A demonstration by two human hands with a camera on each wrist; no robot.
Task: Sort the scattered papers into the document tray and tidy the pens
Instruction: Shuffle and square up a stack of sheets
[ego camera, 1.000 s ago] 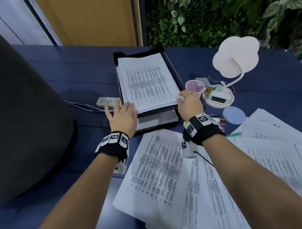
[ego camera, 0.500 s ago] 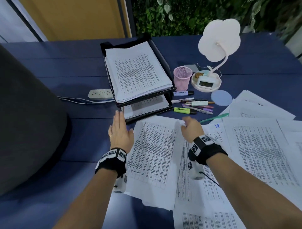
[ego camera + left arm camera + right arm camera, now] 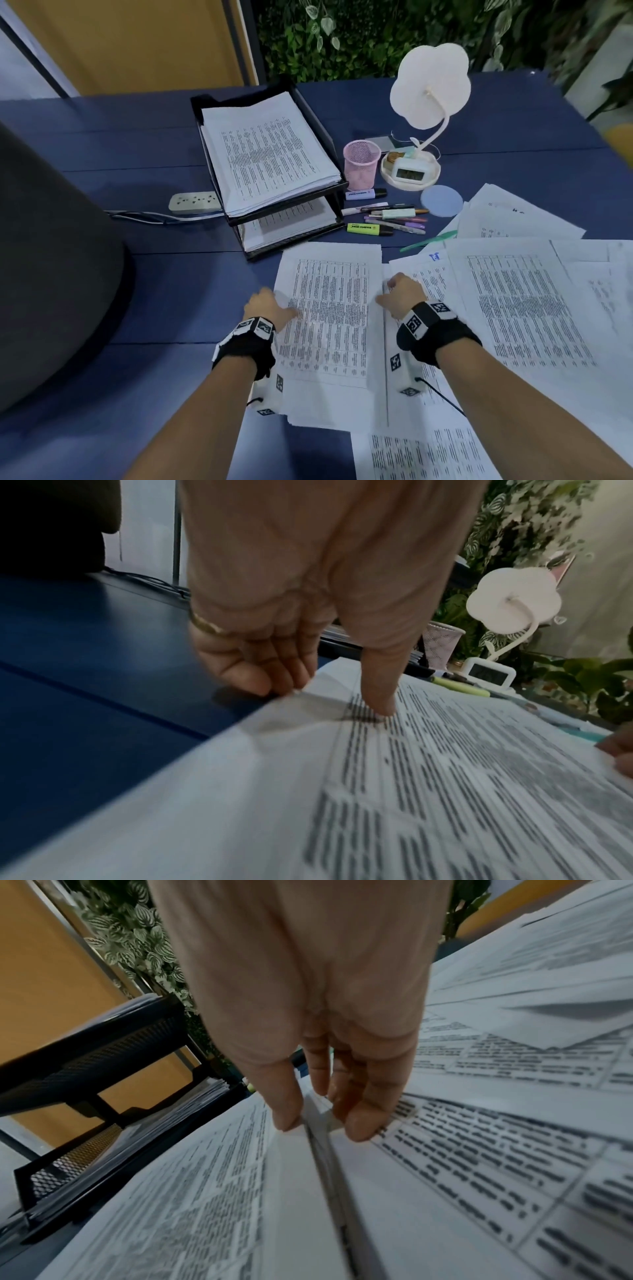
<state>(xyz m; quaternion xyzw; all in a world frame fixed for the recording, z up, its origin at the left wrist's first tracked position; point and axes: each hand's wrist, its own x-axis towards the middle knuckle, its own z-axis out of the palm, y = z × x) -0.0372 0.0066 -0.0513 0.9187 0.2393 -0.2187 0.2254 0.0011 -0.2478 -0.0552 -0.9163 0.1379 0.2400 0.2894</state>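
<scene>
A thin stack of printed sheets (image 3: 329, 315) lies flat on the dark blue table (image 3: 171, 291), just in front of the black mesh document tray (image 3: 318, 137), whose two tiers already hold paper. The left hand (image 3: 267, 305) pinches the stack's left edge, thumb (image 3: 380, 693) pressed on top and curled fingers (image 3: 246, 674) tucked at the edge. The right hand (image 3: 402, 294) pinches the right edge, thumb on the sheet and fingertips (image 3: 359, 1123) under the lifted margin. More loose papers (image 3: 520, 301) overlap to the right. Highlighters and pens (image 3: 387, 219) lie scattered beside a round pink mesh cup (image 3: 361, 164).
</scene>
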